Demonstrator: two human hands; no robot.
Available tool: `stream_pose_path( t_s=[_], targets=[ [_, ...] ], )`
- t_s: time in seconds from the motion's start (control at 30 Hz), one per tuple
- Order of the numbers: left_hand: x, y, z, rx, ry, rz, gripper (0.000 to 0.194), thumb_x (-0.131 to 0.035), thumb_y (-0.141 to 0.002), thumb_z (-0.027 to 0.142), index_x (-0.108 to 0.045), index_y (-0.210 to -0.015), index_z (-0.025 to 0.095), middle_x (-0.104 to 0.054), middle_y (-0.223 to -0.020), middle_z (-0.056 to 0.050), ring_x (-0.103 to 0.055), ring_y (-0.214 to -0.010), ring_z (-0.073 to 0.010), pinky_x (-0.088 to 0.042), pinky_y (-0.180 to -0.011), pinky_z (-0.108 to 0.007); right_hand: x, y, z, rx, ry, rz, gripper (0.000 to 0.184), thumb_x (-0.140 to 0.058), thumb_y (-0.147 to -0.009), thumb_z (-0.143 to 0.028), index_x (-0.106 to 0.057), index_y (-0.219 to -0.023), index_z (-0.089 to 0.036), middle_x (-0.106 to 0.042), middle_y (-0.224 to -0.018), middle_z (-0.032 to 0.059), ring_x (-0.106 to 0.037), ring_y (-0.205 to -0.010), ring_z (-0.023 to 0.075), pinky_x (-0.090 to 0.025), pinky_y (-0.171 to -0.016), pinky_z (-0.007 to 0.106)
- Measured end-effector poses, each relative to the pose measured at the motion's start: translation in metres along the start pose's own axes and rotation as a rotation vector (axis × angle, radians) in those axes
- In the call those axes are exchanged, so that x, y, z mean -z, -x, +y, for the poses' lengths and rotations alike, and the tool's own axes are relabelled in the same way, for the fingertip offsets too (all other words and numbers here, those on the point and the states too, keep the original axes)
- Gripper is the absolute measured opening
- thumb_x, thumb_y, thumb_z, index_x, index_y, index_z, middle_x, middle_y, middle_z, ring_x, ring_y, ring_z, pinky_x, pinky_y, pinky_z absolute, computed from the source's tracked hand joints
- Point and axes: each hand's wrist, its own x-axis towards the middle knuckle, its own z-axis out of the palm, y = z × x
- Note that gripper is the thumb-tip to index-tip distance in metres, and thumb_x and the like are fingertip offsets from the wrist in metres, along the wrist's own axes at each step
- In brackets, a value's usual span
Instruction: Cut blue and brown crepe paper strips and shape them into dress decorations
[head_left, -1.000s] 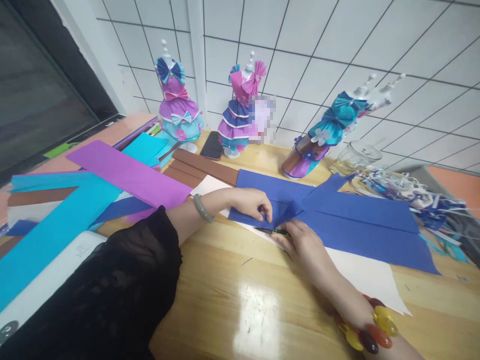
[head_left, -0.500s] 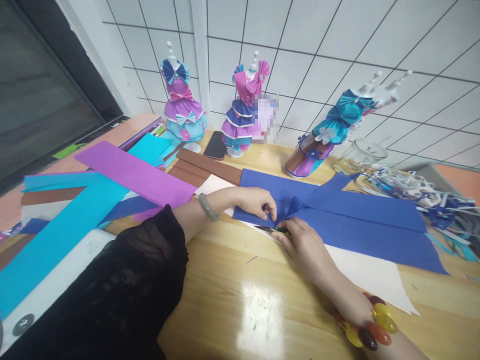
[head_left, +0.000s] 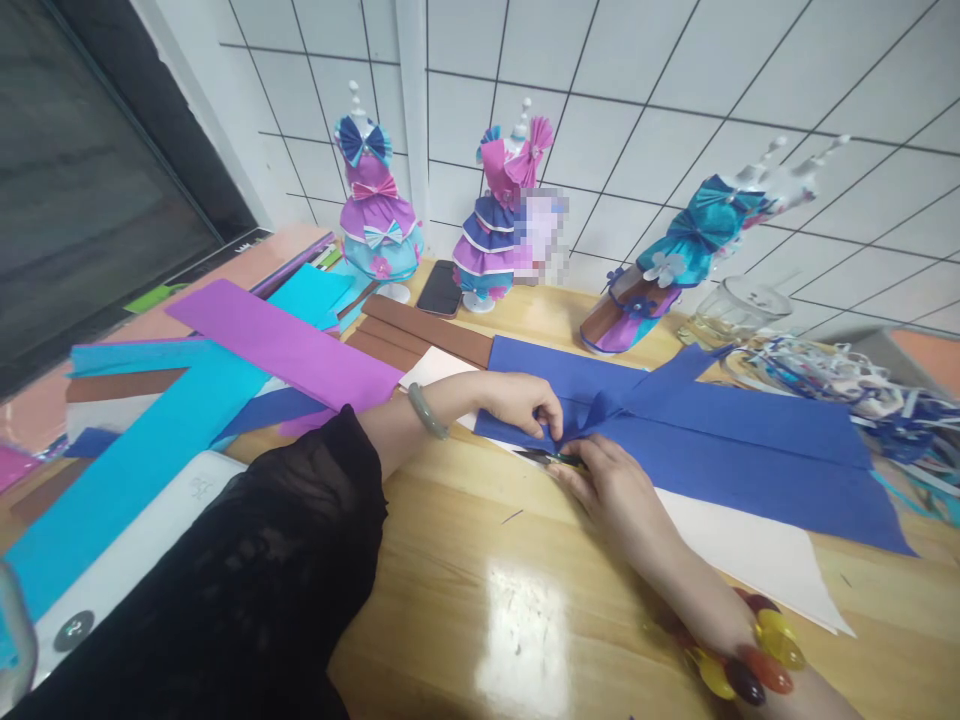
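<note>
My left hand (head_left: 521, 402) is closed, its thumb and fingertips pinching the near edge of a dark blue crepe-like sheet (head_left: 757, 450). Close beside it, my right hand (head_left: 616, 488) grips a small pair of scissors (head_left: 534, 456), whose dark blades point left along that edge. Most of the scissors' handle is hidden by my fingers. A narrow blue piece, folded and crumpled, lies across the sheet just beyond my fingertips. Under the blue sheet, a pale cream sheet (head_left: 750, 550) sticks out toward me.
Purple (head_left: 285, 340), turquoise (head_left: 150, 450) and brown sheets (head_left: 435, 330) overlap on the left. Behind stand small dress forms in paper dresses (head_left: 379, 200), a phone (head_left: 440, 288) and a glass jar (head_left: 739, 310). Paper scraps (head_left: 847, 385) heap at right; a white device (head_left: 157, 540) lies near my left arm.
The whole view has shifted slightly, so things appear farther right. Both hands stay at the sheet's edge; the crumpled blue piece between them has changed shape a little.
</note>
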Motion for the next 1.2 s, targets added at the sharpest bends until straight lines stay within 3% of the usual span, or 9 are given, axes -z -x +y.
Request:
stream_pose_path(
  t_s=[0.33,0.63,0.93,1.2],
  targets=[
    [0.001,0.0,0.003,-0.025,-0.009,-0.017,0.018,-0.058,-0.067,0.011,-0.068,-0.081,0.016,-0.061,-0.071,0.001,-0.049,-0.063,-0.0087,-0.034,-0.058,-0.018,-0.003,-0.005,-0.006,-0.017,0.0,-0.013,0.026,-0.048,-0.085,-0.039,-0.059,-0.088,-0.016,-0.061,-0.086,0.0089,-0.056,-0.081,0.0228,-0.042,-0.073,0.034],
    [0.0,-0.001,0.001,0.004,0.03,-0.016,0.022,-0.057,-0.067,0.011,-0.068,-0.086,0.015,-0.063,-0.075,0.0,-0.05,-0.064,-0.0086,-0.034,-0.059,-0.018,-0.003,-0.005,-0.008,-0.021,0.01,-0.012,0.026,-0.047,-0.085,-0.039,-0.059,-0.087,-0.017,-0.061,-0.085,0.0082,-0.056,-0.08,0.0223,-0.041,-0.071,0.034],
    [0.0,0.0,-0.005,-0.1,-0.009,0.004,0.016,-0.057,-0.064,0.009,-0.066,-0.076,0.016,-0.06,-0.068,0.002,-0.048,-0.061,-0.009,-0.033,-0.056,-0.019,-0.005,-0.009,-0.015,-0.033,0.015,-0.028,0.028,-0.046,-0.086,-0.042,-0.059,-0.091,-0.017,-0.061,-0.087,0.0083,-0.056,-0.085,0.0228,-0.04,-0.074,0.034],
    [0.001,0.001,0.004,-0.012,0.014,-0.009,0.016,-0.055,-0.063,0.006,-0.065,-0.074,0.014,-0.059,-0.067,0.002,-0.049,-0.061,-0.0084,-0.034,-0.058,-0.019,-0.007,-0.009,-0.018,-0.069,0.053,-0.029,0.028,-0.046,-0.085,-0.043,-0.06,-0.087,-0.018,-0.062,-0.087,0.0067,-0.056,-0.082,0.0229,-0.038,-0.071,0.034]
  ],
)
